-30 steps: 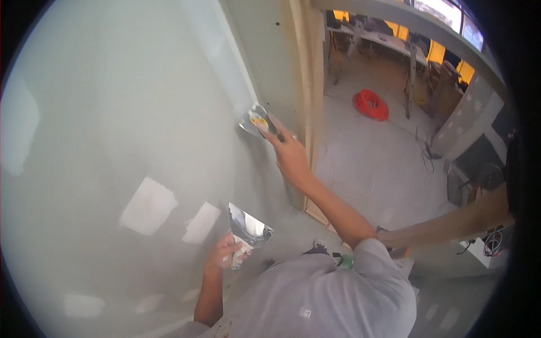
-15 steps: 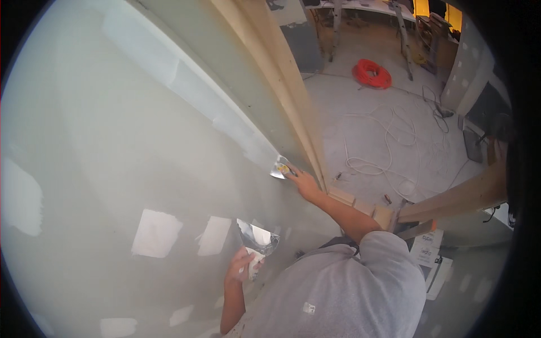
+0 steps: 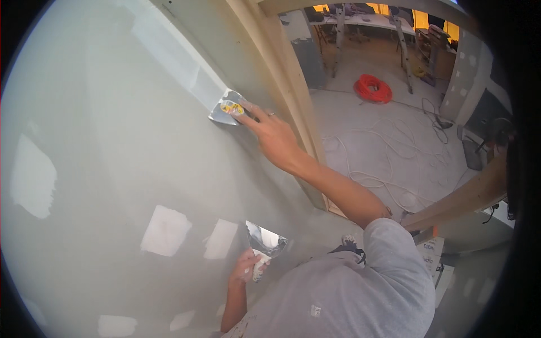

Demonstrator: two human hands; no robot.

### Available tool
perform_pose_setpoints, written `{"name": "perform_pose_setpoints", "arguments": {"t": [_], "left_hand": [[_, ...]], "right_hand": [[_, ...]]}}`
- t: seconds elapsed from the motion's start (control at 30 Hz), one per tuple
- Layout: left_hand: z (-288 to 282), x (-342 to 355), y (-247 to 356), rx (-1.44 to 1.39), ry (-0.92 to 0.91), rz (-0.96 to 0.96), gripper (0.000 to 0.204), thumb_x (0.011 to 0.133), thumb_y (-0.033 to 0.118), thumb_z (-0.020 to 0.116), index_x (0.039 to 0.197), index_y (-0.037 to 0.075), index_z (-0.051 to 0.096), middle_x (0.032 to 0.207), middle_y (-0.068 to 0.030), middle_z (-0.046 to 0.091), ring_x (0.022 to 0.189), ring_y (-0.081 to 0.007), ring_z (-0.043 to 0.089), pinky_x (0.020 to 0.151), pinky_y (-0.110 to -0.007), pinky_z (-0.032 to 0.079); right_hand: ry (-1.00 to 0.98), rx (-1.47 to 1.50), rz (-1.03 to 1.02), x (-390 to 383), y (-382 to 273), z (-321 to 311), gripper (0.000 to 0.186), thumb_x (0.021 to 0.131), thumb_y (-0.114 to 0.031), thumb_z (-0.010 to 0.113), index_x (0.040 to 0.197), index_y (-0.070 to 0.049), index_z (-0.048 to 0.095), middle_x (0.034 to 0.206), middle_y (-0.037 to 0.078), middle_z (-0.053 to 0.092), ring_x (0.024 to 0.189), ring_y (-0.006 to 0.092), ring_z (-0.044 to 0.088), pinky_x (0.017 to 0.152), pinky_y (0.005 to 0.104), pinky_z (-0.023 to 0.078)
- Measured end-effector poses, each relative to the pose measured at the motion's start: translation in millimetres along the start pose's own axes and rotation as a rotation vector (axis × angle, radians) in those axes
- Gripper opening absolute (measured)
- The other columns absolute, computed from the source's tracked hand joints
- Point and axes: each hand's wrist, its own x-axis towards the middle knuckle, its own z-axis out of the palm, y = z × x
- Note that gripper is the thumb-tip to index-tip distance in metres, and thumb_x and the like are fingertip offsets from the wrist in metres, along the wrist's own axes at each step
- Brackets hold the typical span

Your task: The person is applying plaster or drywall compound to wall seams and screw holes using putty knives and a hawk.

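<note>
Head view: the fingers of the right hand (image 3: pixel 277 139) grip a small filling knife (image 3: pixel 221 117), some stretched along it toward the blade; the underside of the grip is hidden. Its blade appears to lie on the wall (image 3: pixel 101 141), at the lower end of a pale strip (image 3: pixel 189 76). Uneven pressure or a tipped edge could score that strip or leave a ridge. Lower down, the left hand (image 3: pixel 242 268) is wrapped round the white handle of a wider knife (image 3: pixel 266 240), blade upward, near a white patch (image 3: pixel 221 239). Whether filler or glare whitens that blade, I cannot tell; if filler, a turned wrist might spill it. Beyond the right hand runs a wooden frame (image 3: pixel 284 84), which a sideways slip could bump; farther out, a red coil (image 3: pixel 373 97) lies on the floor (image 3: pixel 352 121)
</note>
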Motion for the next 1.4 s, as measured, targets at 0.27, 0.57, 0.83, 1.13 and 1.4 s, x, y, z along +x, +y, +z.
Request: {"name": "perform_pose_setpoints", "arguments": {"t": [0.27,0.57,0.83,1.13,1.4], "left_hand": [[-1.7,0.0,-9.3,0.010,0.002,0.038,0.034,0.097,0.011,0.062,0.126,-0.002,0.052,0.105,-0.0185,0.066,0.083,-0.0231,0.064,0.066,-0.034,0.050],[-11.1,5.7,-10.6,0.039,-0.132,0.012,0.033,0.098,0.015,0.062,0.123,-0.005,0.055,0.097,-0.0158,0.067,0.079,-0.0180,0.063,0.064,-0.028,0.049],[-0.5,12.0,-6.2,0.002,-0.151,0.051,0.033,0.098,0.017,0.062,0.122,-0.006,0.056,0.096,-0.0153,0.067,0.079,-0.0175,0.063,0.065,-0.028,0.049],[-11.1,10.7,-12.6,-0.007,-0.123,0.014,0.033,0.100,0.012,0.057,0.129,-0.003,0.050,0.101,-0.0170,0.067,0.081,-0.0192,0.064,0.068,-0.030,0.051],[-7.4,4.9,-6.0,0.034,-0.084,-0.050,0.028,0.098,0.013,0.061,0.120,-0.005,0.058,0.097,-0.0161,0.068,0.079,-0.0184,0.064,0.068,-0.029,0.051]], "right_hand": [[-0.311,-0.143,0.078,-94.7,48.6,28.5,0.086,0.070,0.015,0.059,0.147,-0.020,0.048,0.153,0.007,0.043,0.104,0.0375,0.058,0.083,0.0451,0.055],[0.235,-0.181,-0.192,81.1,-80.4,-72.9,0.079,0.073,0.016,0.050,0.145,-0.017,0.051,0.149,0.015,0.046,0.099,0.0425,0.061,0.082,0.0474,0.055],[0.352,-0.195,-0.229,182.8,-72.0,-67.2,0.065,0.081,0.012,0.054,0.140,-0.015,0.054,0.145,0.014,0.052,0.112,0.0432,0.061,0.094,0.0477,0.054],[0.288,-0.062,-0.149,107.1,-22.6,-11.6,0.079,0.074,0.017,0.053,0.144,-0.019,0.051,0.154,0.012,0.044,0.110,0.0456,0.060,0.096,0.0503,0.053],[0.141,-0.066,-0.065,11.5,25.3,39.5,0.080,0.069,0.019,0.054,0.141,-0.016,0.056,0.159,0.009,0.040,0.100,0.0388,0.061,0.083,0.0447,0.055]]}}
